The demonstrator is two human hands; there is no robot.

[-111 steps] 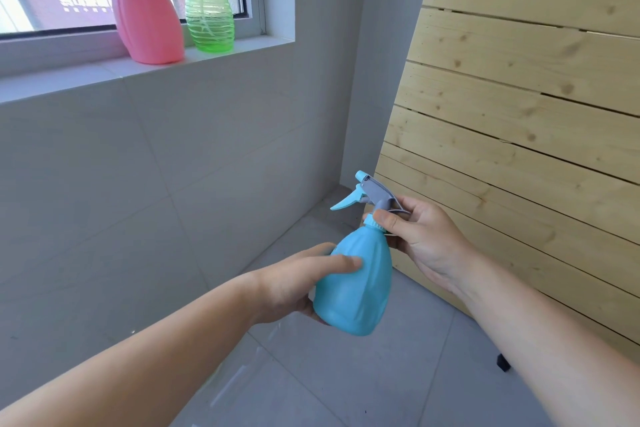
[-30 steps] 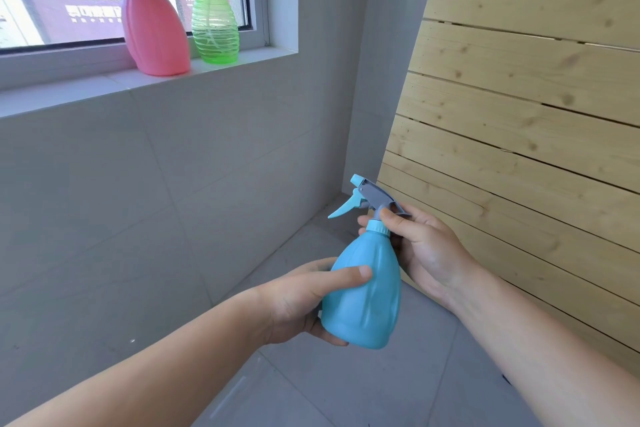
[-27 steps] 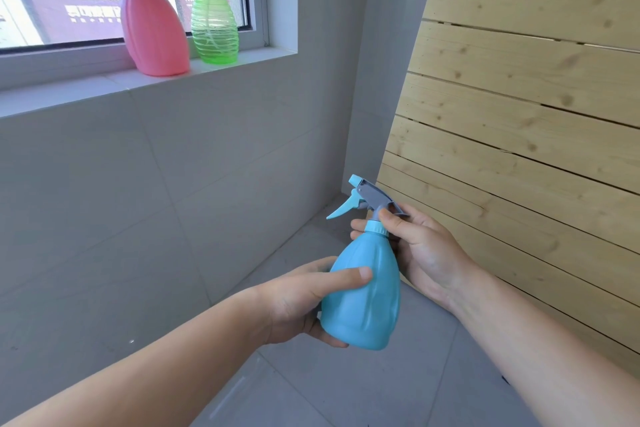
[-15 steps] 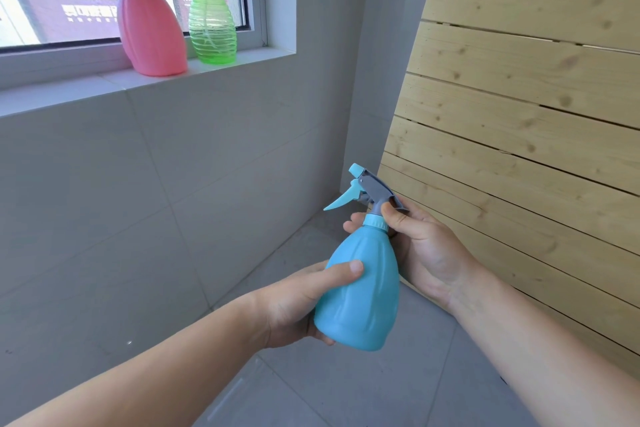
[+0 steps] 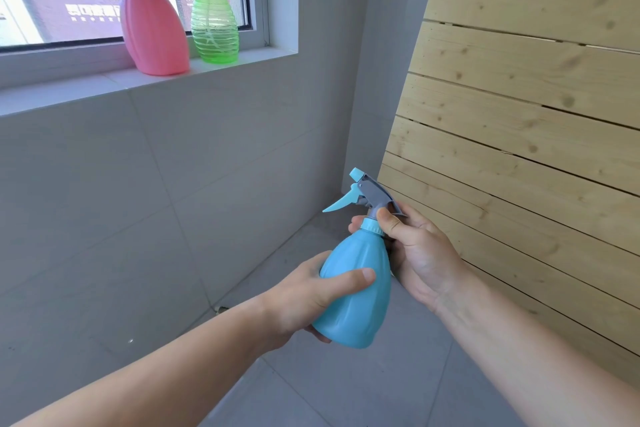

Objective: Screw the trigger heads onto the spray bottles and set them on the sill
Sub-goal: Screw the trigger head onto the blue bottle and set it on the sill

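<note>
I hold a light blue spray bottle (image 5: 358, 291) in front of me, low and right of centre. My left hand (image 5: 311, 298) wraps its belly from the left, thumb across the front. My right hand (image 5: 415, 250) pinches the ribbed collar below the grey and blue trigger head (image 5: 367, 192), whose lever points left. On the white sill (image 5: 69, 88) at the upper left stand a pink bottle (image 5: 152, 28) with a black trigger head and a clear green bottle (image 5: 214, 28) with a grey and green one, both upright and close together.
A grey tiled wall (image 5: 138, 201) runs below the sill down to a grey tiled floor (image 5: 346, 392). A pale wooden slatted panel (image 5: 519, 114) leans at the right, just behind my right hand. The window (image 5: 52, 0) sits above the sill.
The blue bottle has stayed between my hands and risen slightly. My right fingers have shifted around the collar. The view has tilted up a little toward the sill.
</note>
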